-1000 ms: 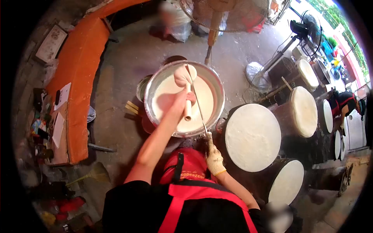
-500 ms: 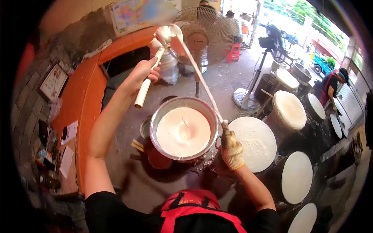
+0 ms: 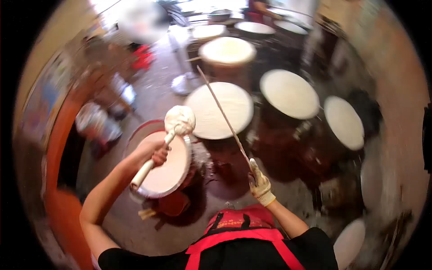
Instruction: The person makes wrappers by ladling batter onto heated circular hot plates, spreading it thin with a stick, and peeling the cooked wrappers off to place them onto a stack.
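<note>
My bare left hand (image 3: 157, 153) is closed round a pale tubular handle (image 3: 143, 174). At its upper end sits a rounded mass of white dough or batter (image 3: 180, 120), above the right rim of a large metal basin (image 3: 187, 167) that holds creamy white batter (image 3: 164, 173). My right hand (image 3: 261, 185), in a cream glove, grips a long thin stick (image 3: 223, 115) coated in pale residue. The stick slants up and left, its tip over a round white surface (image 3: 216, 101). The stick and the white mass are apart.
Several round white-topped drums or plates stand ahead and right, including one (image 3: 227, 50) and another (image 3: 289, 93). A fan base (image 3: 184, 84) is beyond the basin. An orange counter (image 3: 58, 153) runs along the left. A person in red and black (image 3: 257, 10) bends at the far top.
The view has swung right. My left hand has lowered the handle and its white mass from high up, and the strand linking the mass and the stick no longer shows.
</note>
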Demonstrator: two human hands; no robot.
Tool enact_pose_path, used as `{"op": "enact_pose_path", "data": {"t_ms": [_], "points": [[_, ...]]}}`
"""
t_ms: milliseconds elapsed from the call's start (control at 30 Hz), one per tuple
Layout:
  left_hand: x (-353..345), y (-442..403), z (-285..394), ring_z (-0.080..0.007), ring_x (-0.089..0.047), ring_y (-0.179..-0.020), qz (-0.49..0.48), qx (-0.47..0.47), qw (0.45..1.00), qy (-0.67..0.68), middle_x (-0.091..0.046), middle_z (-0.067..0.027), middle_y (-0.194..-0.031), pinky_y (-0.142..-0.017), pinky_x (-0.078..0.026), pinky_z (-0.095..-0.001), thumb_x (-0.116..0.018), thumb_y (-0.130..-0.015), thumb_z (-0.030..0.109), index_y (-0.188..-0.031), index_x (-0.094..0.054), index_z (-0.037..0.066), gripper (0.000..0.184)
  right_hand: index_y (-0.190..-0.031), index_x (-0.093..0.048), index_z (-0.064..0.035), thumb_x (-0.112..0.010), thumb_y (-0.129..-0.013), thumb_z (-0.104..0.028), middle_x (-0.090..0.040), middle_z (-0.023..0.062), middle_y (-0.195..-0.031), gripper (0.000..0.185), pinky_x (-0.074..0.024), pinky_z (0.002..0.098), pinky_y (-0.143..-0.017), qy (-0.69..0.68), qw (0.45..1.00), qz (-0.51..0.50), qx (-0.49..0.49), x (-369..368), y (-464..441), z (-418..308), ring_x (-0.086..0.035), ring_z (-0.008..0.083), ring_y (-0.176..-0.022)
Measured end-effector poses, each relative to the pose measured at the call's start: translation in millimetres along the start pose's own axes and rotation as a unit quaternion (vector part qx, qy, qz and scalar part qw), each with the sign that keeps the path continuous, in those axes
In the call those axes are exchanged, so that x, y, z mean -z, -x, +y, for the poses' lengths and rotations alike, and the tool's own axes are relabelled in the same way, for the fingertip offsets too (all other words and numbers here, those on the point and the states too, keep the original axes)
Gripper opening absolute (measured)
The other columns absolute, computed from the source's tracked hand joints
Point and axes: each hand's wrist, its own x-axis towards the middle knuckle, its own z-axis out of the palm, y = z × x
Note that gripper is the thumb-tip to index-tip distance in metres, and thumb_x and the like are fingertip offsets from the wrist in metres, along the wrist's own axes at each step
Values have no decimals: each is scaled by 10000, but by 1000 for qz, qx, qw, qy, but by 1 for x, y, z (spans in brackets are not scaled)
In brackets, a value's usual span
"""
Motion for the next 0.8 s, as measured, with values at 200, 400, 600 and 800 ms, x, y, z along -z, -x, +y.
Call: {"op": "enact_pose_path", "data": {"t_ms": [200,400,600,800], "points": [[-230,-81,-43,-28,-323,-470,-226,210,920,-242,-386,13,-667,-357,-260,-134,-437,-915,123,-1018,-427,-8,167,-1428,-256,-119,-487,-863,-21,-571,206,-1156,618,-500,422,-751,130,915,129,-360,130,184,6,-606,373,-902],[-534,-91,-135,-53,-377,-485,-436,273,760,-396,-409,13,-668,-381,-308,-167,-440,-855,94,-989,-454,-8,169,-1134,-535,-42,-484,-936,-374,-587,-22,-688,390,-416,207,-463,-5,809,397,-433,250,297,39,-494,54,-482],[-775,-94,-266,-193,-535,-562,-507,-321,516,-611,-536,-85,-742,-515,-457,-330,-565,-785,95,-978,-493,-9,231,-1253,-487,-32,-542,-910,-186,-647,76,-964,380,-500,255,-652,49,793,474,-380,440,256,76,-627,143,-781],[-869,-115,-369,-439,-577,-806,-500,-566,290,-588,-598,-261,-820,-722,-446,-485,-575,-728,51,-930,-491,-25,231,-1336,-459,-137,-490,-883,17,-601,-8,-1167,480,-453,181,-775,334,693,447,-456,532,278,127,-595,109,-879]]}}
